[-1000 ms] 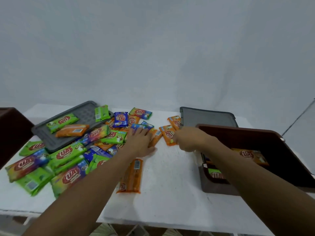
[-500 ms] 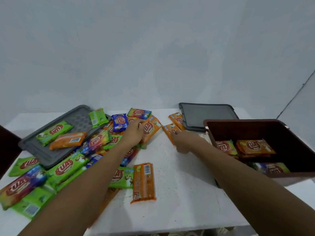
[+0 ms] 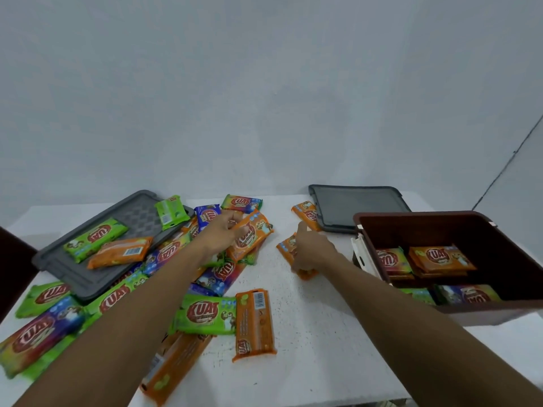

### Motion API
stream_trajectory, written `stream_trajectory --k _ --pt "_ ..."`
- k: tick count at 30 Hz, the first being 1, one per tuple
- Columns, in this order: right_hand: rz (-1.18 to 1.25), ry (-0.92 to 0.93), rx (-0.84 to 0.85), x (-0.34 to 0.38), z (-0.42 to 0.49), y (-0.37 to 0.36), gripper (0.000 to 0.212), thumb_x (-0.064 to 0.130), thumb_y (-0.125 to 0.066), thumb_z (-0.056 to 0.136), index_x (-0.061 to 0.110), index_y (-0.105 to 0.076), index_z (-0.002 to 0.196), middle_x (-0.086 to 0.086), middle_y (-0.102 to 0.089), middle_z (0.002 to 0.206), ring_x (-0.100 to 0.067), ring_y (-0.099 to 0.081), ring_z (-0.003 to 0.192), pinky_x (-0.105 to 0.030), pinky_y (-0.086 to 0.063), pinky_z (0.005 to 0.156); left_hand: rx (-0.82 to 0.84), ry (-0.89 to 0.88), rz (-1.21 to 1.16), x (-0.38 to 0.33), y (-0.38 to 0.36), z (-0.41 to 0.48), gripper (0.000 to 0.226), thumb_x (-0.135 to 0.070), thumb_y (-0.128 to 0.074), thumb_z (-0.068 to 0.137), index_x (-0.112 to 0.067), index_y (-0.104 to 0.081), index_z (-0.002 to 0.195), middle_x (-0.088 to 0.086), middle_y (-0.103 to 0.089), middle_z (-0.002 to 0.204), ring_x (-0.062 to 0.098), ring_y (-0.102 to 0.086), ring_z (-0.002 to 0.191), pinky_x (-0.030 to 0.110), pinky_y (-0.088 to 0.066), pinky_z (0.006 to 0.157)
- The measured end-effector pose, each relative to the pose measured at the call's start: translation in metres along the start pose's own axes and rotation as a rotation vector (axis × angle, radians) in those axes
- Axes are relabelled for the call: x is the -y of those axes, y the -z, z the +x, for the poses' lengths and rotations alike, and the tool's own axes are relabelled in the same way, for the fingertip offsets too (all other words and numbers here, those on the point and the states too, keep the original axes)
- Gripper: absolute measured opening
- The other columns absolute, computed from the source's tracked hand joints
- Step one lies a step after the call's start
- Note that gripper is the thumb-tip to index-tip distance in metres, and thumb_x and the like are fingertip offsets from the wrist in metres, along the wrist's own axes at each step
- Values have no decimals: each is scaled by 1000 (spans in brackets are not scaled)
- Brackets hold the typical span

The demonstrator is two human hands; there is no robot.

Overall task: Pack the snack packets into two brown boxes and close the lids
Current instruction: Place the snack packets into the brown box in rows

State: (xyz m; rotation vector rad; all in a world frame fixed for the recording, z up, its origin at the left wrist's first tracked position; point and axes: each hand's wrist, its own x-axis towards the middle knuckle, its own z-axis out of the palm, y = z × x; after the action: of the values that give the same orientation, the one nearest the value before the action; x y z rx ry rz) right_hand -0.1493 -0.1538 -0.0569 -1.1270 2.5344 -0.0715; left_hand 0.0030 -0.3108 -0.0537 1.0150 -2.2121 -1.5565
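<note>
Snack packets in green, orange, blue and rainbow wrappers lie scattered over the white table (image 3: 308, 333), mostly at the left. My left hand (image 3: 219, 235) grips an orange packet (image 3: 249, 235), tilted up off the pile. My right hand (image 3: 311, 251) closes over another orange packet (image 3: 286, 249) lying on the table. An open brown box (image 3: 458, 221) stands at the right with several packets inside. The dark edge of a second brown box (image 3: 11, 259) shows at the far left.
A grey lid (image 3: 97, 268) lies at the back left with three packets on it. Another grey lid (image 3: 355, 207) lies behind the brown box, an orange packet (image 3: 307, 214) against its left edge. One orange packet (image 3: 254, 324) rests near the middle front.
My left hand has lifted the orange packet higher off the pile. My right hand has settled on the orange packet in the middle, one finger raised. The view shifted left.
</note>
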Motion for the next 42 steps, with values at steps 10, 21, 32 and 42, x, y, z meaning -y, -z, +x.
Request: stream_trajectory --k 10,21,32,42 --pt "-74 188 -1 -5 -25 76 17 22 -56 90 9 -51 100 -4 -53 87 -18 -55 80 -24 -43 61 -39 24 -30 -32 -11 -9 54 -55 -81 68 -27 -62 110 -1 -67 108 19 -69 91 33 -56 79" --pt "372 105 21 -155 -61 154 26 18 -59 89 20 -55 115 -8 -61 113 -25 -63 95 -35 -54 76 49 -265 266 -122 -102 -12 50 -35 -83 72 -26 -55 113 -4 -64 99 15 -64 86 23 -49 63" --pt "-327 359 -41 -291 -65 116 61 44 -75 73 33 -35 118 4 -53 114 -16 -55 96 -39 -50 83 174 -589 1043 -185 -237 -7 71 -54 -75 72 -26 -46 131 -3 -58 123 19 -55 109 33 -44 79" --pt "-476 428 -153 -319 -52 94 47 44 -66 83 23 -53 123 2 -57 119 -18 -60 99 -32 -48 78 207 -552 1560 -170 -277 -14 54 -52 -71 78 -14 -63 116 1 -48 121 22 -51 108 35 -36 64"
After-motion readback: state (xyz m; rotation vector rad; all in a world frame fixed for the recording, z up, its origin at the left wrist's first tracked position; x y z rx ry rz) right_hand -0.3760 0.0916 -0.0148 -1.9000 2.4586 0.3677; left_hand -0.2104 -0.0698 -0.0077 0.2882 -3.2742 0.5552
